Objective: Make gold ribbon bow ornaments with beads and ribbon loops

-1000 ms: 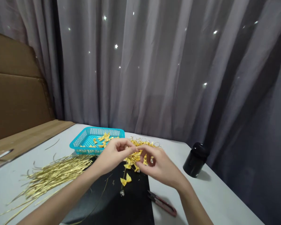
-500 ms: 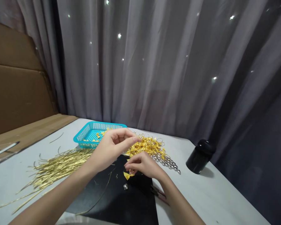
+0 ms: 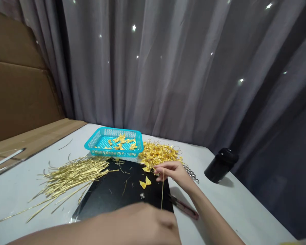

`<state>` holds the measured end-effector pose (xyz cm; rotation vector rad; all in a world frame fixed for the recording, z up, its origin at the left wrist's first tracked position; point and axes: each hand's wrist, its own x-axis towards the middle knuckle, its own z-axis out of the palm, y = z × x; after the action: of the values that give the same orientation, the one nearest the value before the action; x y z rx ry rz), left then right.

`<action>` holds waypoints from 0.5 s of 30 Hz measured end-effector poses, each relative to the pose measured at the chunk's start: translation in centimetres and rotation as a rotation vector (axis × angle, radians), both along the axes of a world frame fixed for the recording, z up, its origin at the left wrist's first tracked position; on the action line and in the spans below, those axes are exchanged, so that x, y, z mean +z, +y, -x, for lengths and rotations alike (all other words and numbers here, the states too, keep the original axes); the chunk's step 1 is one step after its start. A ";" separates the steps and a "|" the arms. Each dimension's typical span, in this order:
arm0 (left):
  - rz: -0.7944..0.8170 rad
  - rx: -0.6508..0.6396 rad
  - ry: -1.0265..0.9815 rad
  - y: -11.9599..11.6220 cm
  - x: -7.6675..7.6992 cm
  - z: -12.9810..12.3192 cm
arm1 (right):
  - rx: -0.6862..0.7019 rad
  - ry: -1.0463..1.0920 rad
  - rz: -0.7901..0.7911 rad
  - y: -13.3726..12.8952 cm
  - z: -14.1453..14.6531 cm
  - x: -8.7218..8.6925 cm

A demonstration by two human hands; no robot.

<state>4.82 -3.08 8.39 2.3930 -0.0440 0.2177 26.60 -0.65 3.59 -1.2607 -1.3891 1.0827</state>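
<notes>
My right hand (image 3: 172,173) is closed in a pinch on a thin gold cord (image 3: 163,190) at the right of the black mat (image 3: 109,194). The cord runs straight down to my left hand (image 3: 148,221), which is blurred at the bottom, its fingers curled where the cord meets them. Just left of my right hand a yellow bow (image 3: 145,183) lies on the mat. Below it sits a small silver bell-like piece (image 3: 142,195). Beside the mat's right edge rests a pink-handled cutting tool (image 3: 185,207), partly hidden in shadow.
A blue basket (image 3: 89,145) with several yellow bows stands at the back. Right of it is a heap of yellow bows with cords (image 3: 160,152), with silver beads (image 3: 192,174) nearby. Gold cords (image 3: 71,175) lie left. A black canister (image 3: 220,165) stands right; cardboard (image 3: 17,92) is at far left.
My left hand has dropped toward me from above the mat. My right hand has moved right and up off the bow, and the gold cord now stretches between both hands.
</notes>
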 end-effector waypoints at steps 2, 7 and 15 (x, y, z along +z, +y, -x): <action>-0.077 0.143 0.042 -0.3 -1.2 1.2 | -0.042 0.044 0.019 -1.4 0.1 -0.7; -0.036 0.321 0.095 2.8 -3.2 4.9 | -0.164 0.107 0.034 -4.0 0.8 -2.4; -0.086 0.720 0.184 7.8 -8.1 7.0 | -0.287 0.096 0.055 -4.5 2.2 -4.7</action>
<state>-2.14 4.76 0.32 2.4090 0.9160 0.3269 24.39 -5.13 -1.07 -1.3805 -1.0749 0.9735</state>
